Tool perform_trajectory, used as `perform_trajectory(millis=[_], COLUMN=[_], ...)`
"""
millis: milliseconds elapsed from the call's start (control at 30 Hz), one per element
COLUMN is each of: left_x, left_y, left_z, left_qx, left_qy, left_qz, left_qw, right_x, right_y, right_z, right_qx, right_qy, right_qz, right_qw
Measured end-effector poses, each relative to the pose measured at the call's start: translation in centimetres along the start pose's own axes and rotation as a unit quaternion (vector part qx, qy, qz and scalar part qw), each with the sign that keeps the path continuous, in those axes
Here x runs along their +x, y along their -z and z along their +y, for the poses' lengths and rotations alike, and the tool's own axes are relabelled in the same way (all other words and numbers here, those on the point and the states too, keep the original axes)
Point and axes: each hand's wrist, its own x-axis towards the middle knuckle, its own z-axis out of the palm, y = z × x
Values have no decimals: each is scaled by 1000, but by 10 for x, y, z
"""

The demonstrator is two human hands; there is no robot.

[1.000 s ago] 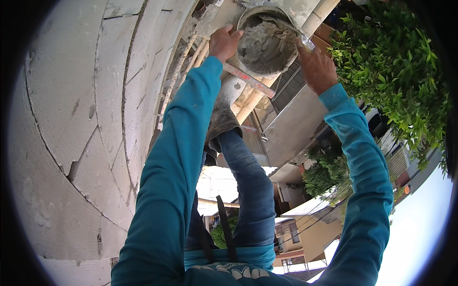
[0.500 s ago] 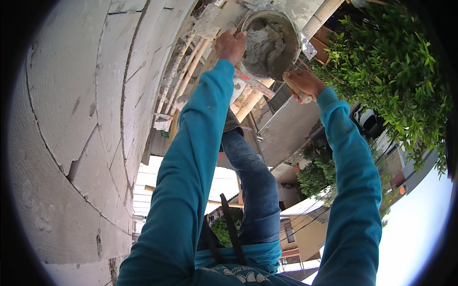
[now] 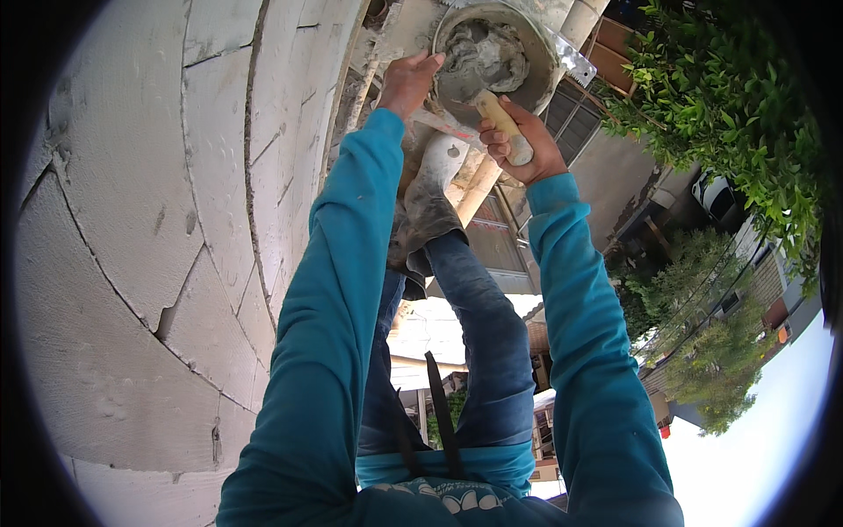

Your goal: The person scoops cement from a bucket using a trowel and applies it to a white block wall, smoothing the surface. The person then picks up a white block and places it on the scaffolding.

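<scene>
A round bucket (image 3: 541, 77) with wet grey mortar (image 3: 483, 54) in it stands at the top of the view. My left hand (image 3: 408, 85) is closed on the bucket's left rim. In my right hand (image 3: 537, 147) is a trowel (image 3: 503, 126), gripped by its pale wooden handle over the bucket's near edge. The trowel's blade is mostly hidden, so I cannot tell whether mortar sits on it. A toothed metal plate (image 3: 576, 65) shows beside the bucket's right side.
A wall of large pale blocks (image 3: 132, 255) rises close on my left. Below the bucket are bamboo poles (image 3: 479, 189) and a flat bar with red marks (image 3: 446, 125). My worn boot (image 3: 430, 206) is near them. Leafy branches (image 3: 720, 123) hang at the right, with open height beneath.
My right hand has moved left and slightly up, and the trowel handle has swung to point up over the bucket's near edge. My left hand stays on the rim.
</scene>
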Motion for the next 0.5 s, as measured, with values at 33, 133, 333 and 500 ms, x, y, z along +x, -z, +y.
perform_trajectory(millis=[33,133,333,500], left_x=[1,-3,-9,-7], left_y=[1,5,13,9], left_z=[-1,15,23,21], left_qx=[-10,-18,-28,-25], left_qy=[-3,97,94,101], left_qz=[-12,-70,-55,-56], left_qw=[1000,993,994,993], right_x=[6,14,-57,-46], right_y=[1,-2,-30,-24], right_z=[5,17,9,-31], right_qx=[50,176,-558,-781], right_qy=[20,72,107,130], right_qz=[-30,-73,302,392], right_qw=[998,979,765,469])
